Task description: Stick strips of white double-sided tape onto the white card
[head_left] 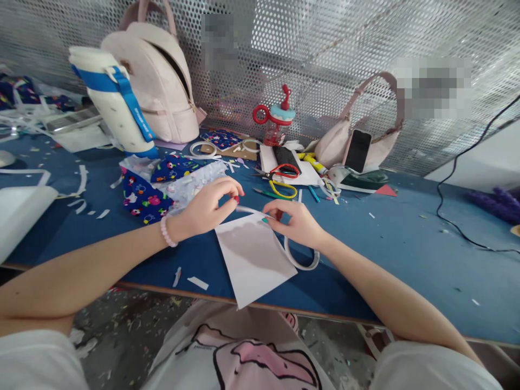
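Note:
A white sheet of paper (254, 265) lies on the blue table in front of me, one corner reaching the front edge. Along its far edge runs a narrow strip of white tape (249, 209), stretched between my hands. My left hand (205, 210), with a beaded bracelet at the wrist, pinches the strip's left end between thumb and fingers. My right hand (298, 223) has its fingertips closed on the strip at the paper's far right corner. Partly under my right hand is a roll of white tape (305, 265). Blue patterned fabric (142, 189) lies crumpled behind my left hand.
Scissors (284, 172) with red and yellow handles lie beyond the paper. Farther back stand a white bottle (114, 103), a pale backpack (156, 81), a red-handled cup (278, 122) and a phone (357, 151) against a handbag (333, 143). A black cable (442, 208) crosses the right side.

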### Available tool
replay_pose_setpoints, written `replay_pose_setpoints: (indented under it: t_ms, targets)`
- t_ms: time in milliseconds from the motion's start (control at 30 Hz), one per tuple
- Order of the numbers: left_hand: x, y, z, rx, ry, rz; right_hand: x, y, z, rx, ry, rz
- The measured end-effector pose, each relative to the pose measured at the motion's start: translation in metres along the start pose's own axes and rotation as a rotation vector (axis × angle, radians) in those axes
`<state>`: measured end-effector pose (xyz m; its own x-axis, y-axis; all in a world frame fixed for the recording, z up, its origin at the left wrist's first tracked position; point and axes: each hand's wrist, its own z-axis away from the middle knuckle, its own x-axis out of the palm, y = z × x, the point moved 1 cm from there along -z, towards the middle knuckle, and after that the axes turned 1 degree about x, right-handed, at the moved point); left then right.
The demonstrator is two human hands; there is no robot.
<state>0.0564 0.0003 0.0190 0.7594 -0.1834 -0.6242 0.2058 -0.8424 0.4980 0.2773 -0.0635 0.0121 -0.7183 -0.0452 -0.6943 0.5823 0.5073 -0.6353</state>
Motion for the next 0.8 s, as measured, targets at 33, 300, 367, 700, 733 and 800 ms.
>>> replay_pose_setpoints:
  t_ms: [33, 300, 367, 700, 733, 800]
  targets:
    - [-0.001, -0.001, 0.000, -0.015, 0.013, 0.002, 0.000, 0.001, 0.000, 0.007, -0.001, 0.008]
    - [-0.001, -0.011, -0.004, -0.109, -0.125, -0.164, -0.002, 0.007, 0.000, 0.033, -0.180, -0.062]
    - [-0.001, -0.014, -0.005, -0.106, -0.251, -0.211, -0.002, 0.008, 0.001, -0.008, -0.282, -0.109]
    - [-0.009, -0.025, 0.006, 0.119, -1.028, -0.137, -0.004, 0.006, 0.005, -0.015, -0.635, -0.118]
    - [-0.009, -0.026, 0.007, 0.102, -1.050, -0.147, -0.004, 0.006, 0.005, -0.007, -0.640, -0.111]
    - [-0.009, -0.026, 0.007, 0.087, -1.071, -0.165, -0.003, 0.006, 0.005, -0.002, -0.651, -0.096]
